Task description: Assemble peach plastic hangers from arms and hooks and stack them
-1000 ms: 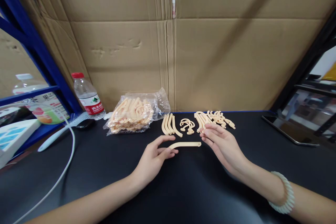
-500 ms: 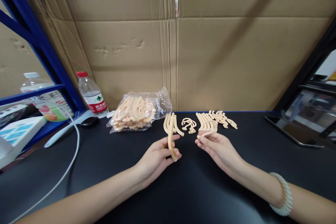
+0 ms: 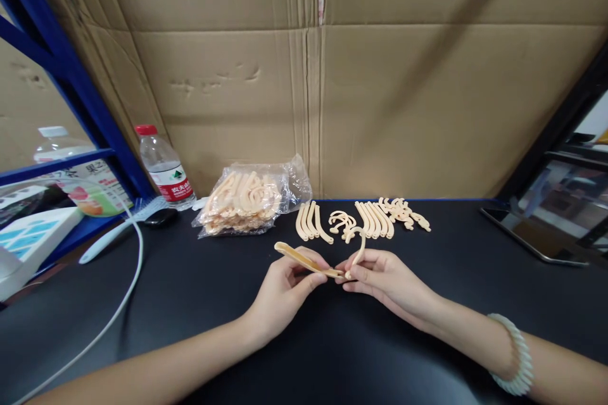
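Left hand [image 3: 285,288] is pinching a long strip [image 3: 304,259]; right hand [image 3: 387,278] is pinching a curved piece [image 3: 360,252]. Tips are meeting above the table's [image 3: 190,291] middle; best keeping them aligned, pressing gently.

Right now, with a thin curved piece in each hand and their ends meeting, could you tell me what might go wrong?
1. The curved strip in the left hand is pinched only at one end; it could slip or bend.
2. The smaller piece in the right hand looks slender and might snap if forced.
3. The sorted rows lie just behind the hands, so a slip could scatter them.
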`<state>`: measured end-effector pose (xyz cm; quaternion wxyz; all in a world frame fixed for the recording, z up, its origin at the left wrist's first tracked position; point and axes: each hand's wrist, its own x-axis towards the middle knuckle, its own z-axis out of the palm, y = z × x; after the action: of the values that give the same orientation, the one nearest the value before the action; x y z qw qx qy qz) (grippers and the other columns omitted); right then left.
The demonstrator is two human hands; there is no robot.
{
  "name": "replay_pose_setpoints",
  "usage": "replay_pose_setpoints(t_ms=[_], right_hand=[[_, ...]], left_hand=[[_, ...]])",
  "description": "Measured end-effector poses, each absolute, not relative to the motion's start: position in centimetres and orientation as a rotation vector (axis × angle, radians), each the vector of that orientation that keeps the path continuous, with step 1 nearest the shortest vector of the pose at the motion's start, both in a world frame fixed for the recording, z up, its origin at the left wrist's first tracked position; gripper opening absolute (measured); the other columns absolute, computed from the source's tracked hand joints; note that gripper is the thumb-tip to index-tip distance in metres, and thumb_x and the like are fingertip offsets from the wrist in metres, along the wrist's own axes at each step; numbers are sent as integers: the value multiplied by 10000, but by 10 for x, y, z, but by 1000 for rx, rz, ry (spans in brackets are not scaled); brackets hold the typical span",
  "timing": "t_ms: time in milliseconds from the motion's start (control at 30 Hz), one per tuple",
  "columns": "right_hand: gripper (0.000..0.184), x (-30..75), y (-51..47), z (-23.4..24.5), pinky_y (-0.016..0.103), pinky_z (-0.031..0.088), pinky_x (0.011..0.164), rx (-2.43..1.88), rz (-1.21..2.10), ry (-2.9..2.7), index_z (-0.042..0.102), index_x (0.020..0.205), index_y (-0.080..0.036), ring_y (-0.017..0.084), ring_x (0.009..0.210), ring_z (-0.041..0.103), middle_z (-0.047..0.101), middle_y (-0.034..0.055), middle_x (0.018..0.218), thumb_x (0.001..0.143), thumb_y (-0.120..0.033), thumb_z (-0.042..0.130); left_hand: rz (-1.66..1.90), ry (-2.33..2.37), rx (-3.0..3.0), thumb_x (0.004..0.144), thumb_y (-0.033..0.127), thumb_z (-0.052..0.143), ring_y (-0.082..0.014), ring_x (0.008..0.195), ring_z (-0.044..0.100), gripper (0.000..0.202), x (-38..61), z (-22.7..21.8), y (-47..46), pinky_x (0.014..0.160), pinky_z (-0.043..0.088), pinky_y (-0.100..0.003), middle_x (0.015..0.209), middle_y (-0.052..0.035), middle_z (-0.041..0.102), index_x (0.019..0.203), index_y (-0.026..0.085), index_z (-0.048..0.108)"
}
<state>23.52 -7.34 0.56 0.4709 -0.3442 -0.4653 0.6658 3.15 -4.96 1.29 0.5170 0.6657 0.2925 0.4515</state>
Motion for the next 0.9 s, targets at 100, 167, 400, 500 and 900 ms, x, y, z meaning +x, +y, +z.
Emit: replay_pose_setpoints(t_ms=[100, 167, 400, 500, 900], right_hand=[[248, 236, -74, 6, 330, 503, 863, -823, 1654, -1126, 703, 851, -132, 196, 916, 642, 688, 104, 967, 749, -332, 811], [245, 237, -73, 5, 336, 505, 868, -807, 1665, -1120, 697, 843, -128, 196, 902, 649, 687, 105, 966, 748, -322, 813], [255, 237, -74, 5, 335, 507, 854, -816, 1659, -1160, 688, 839, -127, 214, 904, 659, 690, 102, 936, 755, -339, 802], [283, 236, -75, 7, 324, 507, 832, -835, 1634, -1195, 693, 848, -126, 208, 878, 658, 692, 99, 890, 746, -366, 803], [322, 228, -76, 7, 285, 493, 682, -933, 1454, -1222, 682, 737, -136, 161, 662, 622, 678, 54, 693, 659, -404, 841]], left_hand=[[1058, 690, 1598, 797, 232, 691, -184, 854, 627, 82, 31, 11, -50, 805, 510, -286, 868, -39, 649, 837, 161, 680], [1045, 688, 1590, 798, 237, 692, -188, 860, 633, 87, 31, 10, -51, 806, 521, -292, 881, -45, 653, 843, 163, 686], [1089, 714, 1638, 789, 225, 705, -209, 814, 652, 63, 32, 14, -55, 751, 539, -305, 862, -66, 665, 815, 171, 724], [1105, 717, 1720, 799, 218, 695, -225, 808, 655, 66, 32, 16, -56, 732, 533, -318, 867, -81, 674, 822, 182, 745], [1090, 714, 1604, 765, 221, 727, -207, 770, 660, 63, 36, 15, -59, 715, 544, -293, 827, -66, 668, 793, 165, 740]])
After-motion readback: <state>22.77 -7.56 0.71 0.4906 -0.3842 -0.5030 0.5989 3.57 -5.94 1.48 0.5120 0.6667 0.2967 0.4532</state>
